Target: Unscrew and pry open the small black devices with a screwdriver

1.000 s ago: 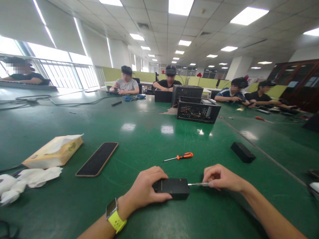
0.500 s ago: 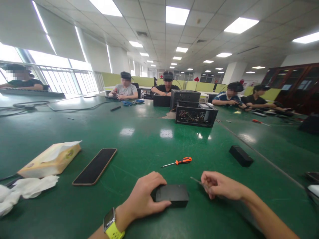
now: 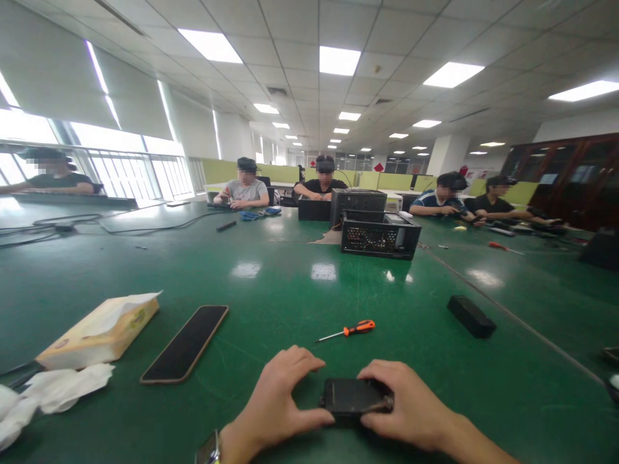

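Note:
A small black rectangular box lies in front of me on the green table. My right hand is closed round its right end, thumb at the near side and fingers at the far side. A thin metal tool shows under that hand, against the box; its kind I cannot make out. Around the left end, my left hand is open, fingers and thumb spread. Its thumb tip is at the box's near left corner; whether it touches is unclear. Beyond the box lies an orange-and-black screwdriver.
On the left are a phone, a tissue pack and crumpled tissue. A second black box lies at right. Computer cases stand farther back. Several people sit around the table.
My right hand has moved left onto the box, bringing the thin metal tool along. My left hand has loosened from the box and spread. The camera view has tilted up slightly.

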Available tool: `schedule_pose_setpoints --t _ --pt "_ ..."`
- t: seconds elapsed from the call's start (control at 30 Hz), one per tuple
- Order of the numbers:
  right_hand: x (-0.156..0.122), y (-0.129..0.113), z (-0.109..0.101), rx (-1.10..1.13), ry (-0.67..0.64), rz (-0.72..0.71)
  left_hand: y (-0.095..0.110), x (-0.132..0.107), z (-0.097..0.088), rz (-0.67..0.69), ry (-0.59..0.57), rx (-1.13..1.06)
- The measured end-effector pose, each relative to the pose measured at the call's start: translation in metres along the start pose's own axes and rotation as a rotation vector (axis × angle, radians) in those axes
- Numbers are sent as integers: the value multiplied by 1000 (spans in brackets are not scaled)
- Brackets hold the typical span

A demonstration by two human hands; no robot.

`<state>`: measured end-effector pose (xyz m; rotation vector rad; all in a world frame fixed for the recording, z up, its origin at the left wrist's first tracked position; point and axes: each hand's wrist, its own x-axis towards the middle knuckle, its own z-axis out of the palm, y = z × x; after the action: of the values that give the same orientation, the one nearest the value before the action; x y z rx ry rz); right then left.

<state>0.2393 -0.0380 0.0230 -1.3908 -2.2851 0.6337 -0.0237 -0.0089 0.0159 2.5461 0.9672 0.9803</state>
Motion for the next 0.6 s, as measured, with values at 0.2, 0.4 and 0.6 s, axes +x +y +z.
schedule_pose_setpoints --t 0.2,0.4,0.6 --pt "-27 74 -58 -277 155 438 -3 -1 4 -14 29 72" --pt "28 136 -96 -522 337 751 3 2 11 2 -29 101" --pt "12 175 -145 -578 467 870 2 2 6 10 7 93"
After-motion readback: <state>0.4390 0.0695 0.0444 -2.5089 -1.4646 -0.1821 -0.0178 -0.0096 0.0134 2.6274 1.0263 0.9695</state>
